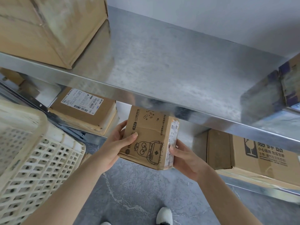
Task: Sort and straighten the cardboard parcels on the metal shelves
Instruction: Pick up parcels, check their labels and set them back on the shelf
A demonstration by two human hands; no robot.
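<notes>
We see both grips on one small cartoon parcel [149, 135]: brown cardboard printed with a goggle-eyed figure, a first-aid case and pills. Left grip [116, 143] grasps its left side, thumb flat on the top face, fingers curled round the edge and under. Right grip [184, 157] grasps the near right corner, thumb on the side with a torn white label, fingers beneath. Parcel is off the floor and tilted, near end low toward us, far end tucked under the front lip of the upper shelf [162, 70]. We cannot tell whether that far end touches the lower shelf [259, 190].

Left of the left grip and beyond it, a labelled parcel [84, 112] lies flat on the lower shelf, white shipping label with barcodes facing up, apart from the held one. Right of the right grip, near but not touching, a fragile-marked parcel [253, 153] sits on the same shelf, with a black glass symbol and black print on its face. Above both grips the upper shelf shows galvanised metal. A big box [40, 26] sits at its far left and another box [290, 78] with dark tape at its far right. Near left of the left grip is a cream plastic crate [32, 159] with a perforated wall. Below the grips are the grey floor [138, 192] and a white shoe [164, 215].
</notes>
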